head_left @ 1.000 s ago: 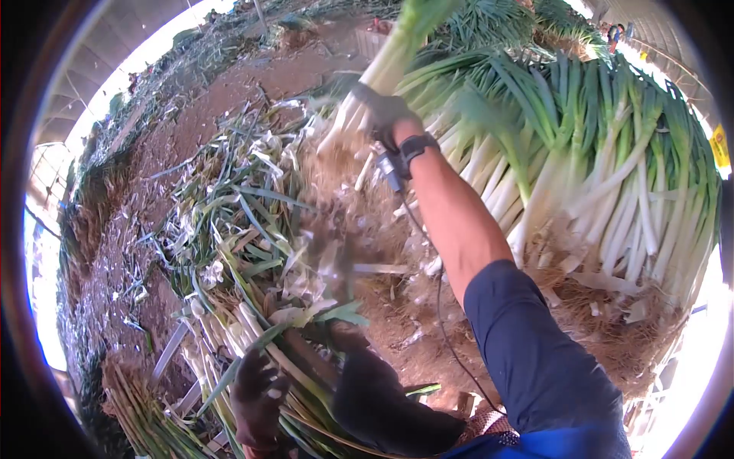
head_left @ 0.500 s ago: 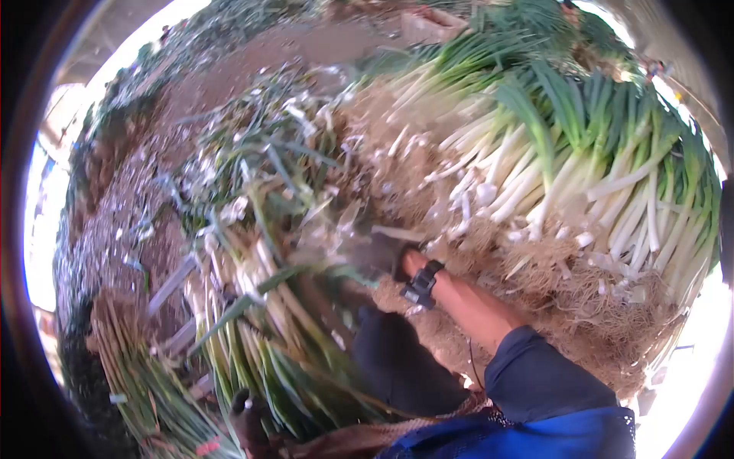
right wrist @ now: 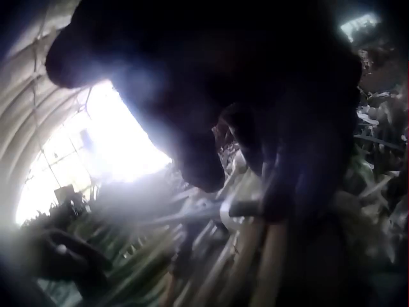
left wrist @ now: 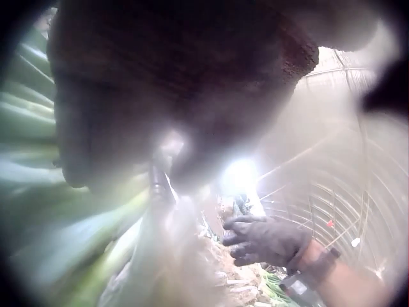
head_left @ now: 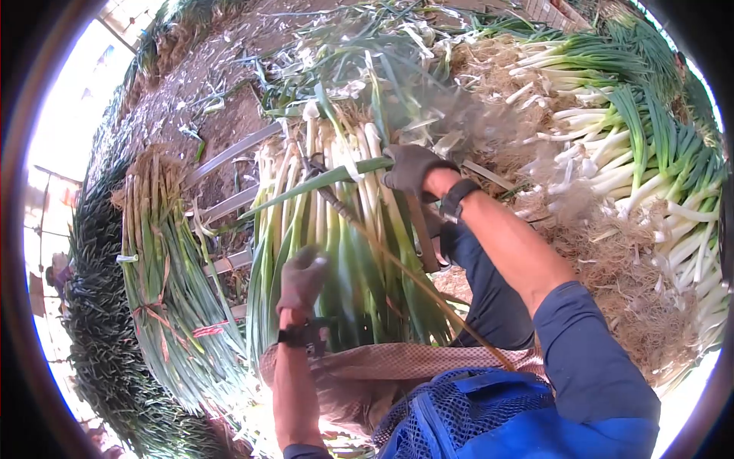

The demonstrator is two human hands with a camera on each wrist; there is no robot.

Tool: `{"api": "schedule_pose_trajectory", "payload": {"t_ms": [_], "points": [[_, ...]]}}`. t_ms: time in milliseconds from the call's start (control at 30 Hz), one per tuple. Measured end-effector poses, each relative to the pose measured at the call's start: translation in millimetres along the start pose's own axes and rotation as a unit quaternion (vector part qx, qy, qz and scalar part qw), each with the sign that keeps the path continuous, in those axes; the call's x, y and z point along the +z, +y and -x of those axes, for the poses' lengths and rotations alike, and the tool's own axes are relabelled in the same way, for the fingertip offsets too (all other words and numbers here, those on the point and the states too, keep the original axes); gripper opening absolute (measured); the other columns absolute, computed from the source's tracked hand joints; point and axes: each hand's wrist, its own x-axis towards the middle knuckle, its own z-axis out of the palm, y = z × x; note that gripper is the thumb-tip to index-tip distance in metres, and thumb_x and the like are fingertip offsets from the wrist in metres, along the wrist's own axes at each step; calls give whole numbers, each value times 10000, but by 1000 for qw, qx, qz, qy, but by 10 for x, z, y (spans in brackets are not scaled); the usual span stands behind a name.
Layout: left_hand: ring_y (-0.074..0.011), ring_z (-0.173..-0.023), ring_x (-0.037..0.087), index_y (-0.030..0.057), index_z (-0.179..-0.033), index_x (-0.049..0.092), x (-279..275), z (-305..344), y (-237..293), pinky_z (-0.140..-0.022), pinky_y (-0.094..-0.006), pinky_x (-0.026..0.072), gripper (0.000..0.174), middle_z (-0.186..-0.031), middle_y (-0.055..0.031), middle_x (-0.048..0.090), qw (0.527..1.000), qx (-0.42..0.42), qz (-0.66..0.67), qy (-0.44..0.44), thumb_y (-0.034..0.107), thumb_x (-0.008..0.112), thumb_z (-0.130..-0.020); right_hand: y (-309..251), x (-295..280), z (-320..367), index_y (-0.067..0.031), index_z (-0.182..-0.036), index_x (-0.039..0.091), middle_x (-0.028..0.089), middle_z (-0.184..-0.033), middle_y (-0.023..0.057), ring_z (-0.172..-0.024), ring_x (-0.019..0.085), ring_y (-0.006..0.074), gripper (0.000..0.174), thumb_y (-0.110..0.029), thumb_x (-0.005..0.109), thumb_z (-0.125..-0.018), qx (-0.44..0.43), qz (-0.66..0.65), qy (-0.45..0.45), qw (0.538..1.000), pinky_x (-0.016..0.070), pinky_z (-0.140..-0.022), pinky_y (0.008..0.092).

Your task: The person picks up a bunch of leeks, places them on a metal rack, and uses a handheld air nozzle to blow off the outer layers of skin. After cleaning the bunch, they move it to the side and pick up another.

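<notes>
In the head view my gloved right hand [head_left: 419,170] pinches the end of a long green leaf [head_left: 325,180] lying across a row of leeks [head_left: 336,222]. The right wrist view shows this hand [right wrist: 255,121] dark and close, its fingertips at the leaf [right wrist: 246,208]. My gloved left hand [head_left: 303,281] is over the green tops of the same leeks, fingers loosely bent; nothing is seen in it, though its underside is hidden. It is a large dark shape [left wrist: 179,83] in the left wrist view. A brown strap [head_left: 397,264] runs across the leeks.
A tied bundle of leeks [head_left: 164,268] lies at the left, over metal bars [head_left: 233,153]. Many loose leeks [head_left: 612,145] with roots are heaped at the right. Leaf scraps [head_left: 344,57] cover the ground beyond. My dark-clothed knee [head_left: 489,291] is beside the row.
My right hand, which held up leeks a second ago, has come down to the row and now pinches the leaf. My left hand has moved up over the green tops. The head view has shifted.
</notes>
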Motion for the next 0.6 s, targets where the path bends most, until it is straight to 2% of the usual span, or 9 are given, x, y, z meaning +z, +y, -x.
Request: {"api": "schedule_pose_trajectory", "payload": {"t_ms": [67, 167, 267, 300, 333, 433, 533, 567, 600], "points": [[-85, -766, 641, -29, -1285, 689, 127, -116, -136, -660, -259, 519, 400, -979, -31, 740, 997, 44, -52, -20, 161, 779, -945, -60, 148, -23, -35, -1437, 564, 710, -1212, 252, -1106, 690, 413, 774, -457, 792, -829, 49, 14, -14, 999, 544, -957, 474], [-82, -702, 616, 9, -1212, 726, 360, -190, -241, -605, -254, 483, 341, -856, 10, 699, 998, -13, -21, -64, 239, 783, -965, -277, 166, -154, -71, -1505, 509, 702, -1254, 225, -1140, 686, 398, 850, -531, 782, -845, 63, 70, -30, 995, 540, -973, 478], [-86, -643, 601, -10, -1192, 720, 450, -225, -104, -560, -255, 467, 372, -831, -4, 689, 988, -73, 13, -137, 277, 788, -966, -575, 139, -315, -83, -1457, 547, 701, -1265, 204, -1135, 697, 363, 768, -545, 752, -880, 65, 116, -72, 989, 545, -959, 471], [-86, -625, 595, -20, -1172, 716, 516, -288, -122, -542, -257, 462, 403, -811, -10, 683, 990, -74, -2, -124, 309, 796, -955, -541, 309, -423, -80, -1280, 665, 740, -1168, 185, -1067, 724, 351, 530, -456, 722, -911, 42, 132, -42, 989, 564, -908, 463], [-149, -691, 672, 17, -1070, 776, 556, -324, -145, -637, -340, 541, 470, -810, -83, 732, 993, -52, -47, -99, 468, 748, -940, -505, 458, -553, -83, -1210, 688, 749, -1120, 176, -1037, 731, 351, 452, -422, 713, -913, 39, 132, -40, 990, 568, -889, 465], [-265, -735, 716, 25, -974, 775, 655, -407, -49, -701, -407, 546, 607, -801, -132, 744, 985, -59, -147, -65, 624, 699, -915, -412, 650, -852, -104, -981, 766, 765, -916, 155, -903, 748, 363, 220, -289, 669, -911, -2, 118, 20, 993, 581, -808, 476], [-359, -821, 730, 34, -946, 768, 705, -392, 265, -767, -460, 542, 678, -841, -170, 753, 951, -37, -301, -66, 703, 662, -898, -464, 77, -1237, -88, -913, 769, 750, -917, 176, -849, 741, 354, 247, -284, 622, -947, -3, 94, 75, 993, 584, -785, 477], [-382, -856, 727, 38, -952, 765, 721, -400, 342, -786, -472, 540, 688, -870, -180, 755, 942, -44, -326, -72, 715, 651, -897, -420, -267, -1243, -78, -969, 761, 744, -926, 169, -816, 741, 316, 228, -210, 575, -963, -172, 297, 132, 930, 595, -737, 427], [-404, -890, 725, 41, -958, 761, 739, -407, 376, -805, -485, 539, 699, -898, -191, 758, 932, -50, -351, -78, 727, 640, -897, -288, -496, -1472, -72, -1050, 747, 737, -905, 146, -799, 743, 264, 226, -158, 556, -963, -171, 355, 213, 894, 600, -684, 377]]}}
